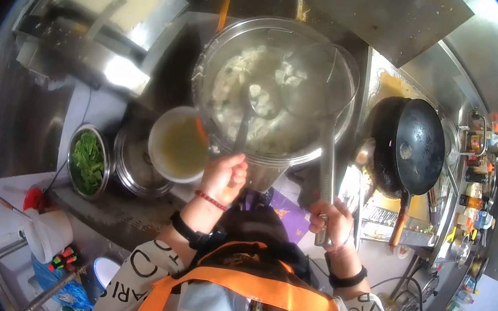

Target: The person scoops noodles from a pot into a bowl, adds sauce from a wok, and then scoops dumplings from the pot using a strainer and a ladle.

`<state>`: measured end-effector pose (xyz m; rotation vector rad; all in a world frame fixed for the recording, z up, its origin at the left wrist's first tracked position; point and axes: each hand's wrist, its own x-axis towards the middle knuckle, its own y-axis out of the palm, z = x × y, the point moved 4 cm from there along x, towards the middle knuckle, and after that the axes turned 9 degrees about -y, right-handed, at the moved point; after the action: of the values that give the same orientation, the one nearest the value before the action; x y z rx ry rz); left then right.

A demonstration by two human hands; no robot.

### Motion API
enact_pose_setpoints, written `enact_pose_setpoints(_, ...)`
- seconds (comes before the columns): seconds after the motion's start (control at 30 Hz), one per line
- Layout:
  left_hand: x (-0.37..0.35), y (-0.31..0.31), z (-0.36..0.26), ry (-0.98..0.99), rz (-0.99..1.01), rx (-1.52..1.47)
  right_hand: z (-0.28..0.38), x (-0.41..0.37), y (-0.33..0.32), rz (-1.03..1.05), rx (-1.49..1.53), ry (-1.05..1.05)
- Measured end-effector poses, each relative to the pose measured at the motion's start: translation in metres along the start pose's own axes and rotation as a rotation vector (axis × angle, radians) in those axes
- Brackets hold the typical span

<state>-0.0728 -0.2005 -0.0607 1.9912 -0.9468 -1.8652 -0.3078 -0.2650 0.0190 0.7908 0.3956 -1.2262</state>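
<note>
A large steaming pot (317, 154) stands in front of me, with pale pieces of food (241, 70) floating in cloudy liquid. My left hand (224, 176) is closed around the handle of a ladle (244, 127), whose bowl sits in the pot among the pieces. In my right hand (332, 222) is the long metal handle of a skimmer (328, 146); its wide round head, blurred by steam, is over the right part of the pot. Left of the pot, close to my left hand, is a white bowl (155, 166) of yellowish liquid.
A metal bowl of leafy greens (88, 160) and a round metal container (135, 172) stand at left. On the right is a black wok (418, 145) with a wooden handle. Bottles (475, 189) line the far right. A metal machine (87, 55) stands at upper left.
</note>
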Motion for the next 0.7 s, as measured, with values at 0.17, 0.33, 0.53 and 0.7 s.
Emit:
enact_pose_setpoints(0.17,0.011,-0.004,0.004,-0.003,0.028,-0.021,-0.002,-0.003,0.001,-0.020,0.086,0.002)
enact_pose_setpoints(0.33,0.010,-0.004,0.002,0.008,0.013,-0.017,-0.011,0.001,0.005,-0.022,0.103,-0.012)
enact_pose_setpoints(0.53,0.001,-0.008,0.003,-0.014,0.002,-0.065,-0.005,0.005,0.000,-0.028,-0.068,-0.091)
enact_pose_setpoints(0.7,-0.004,-0.007,0.001,0.001,0.042,-0.076,-0.002,-0.002,0.006,-0.015,0.093,-0.083)
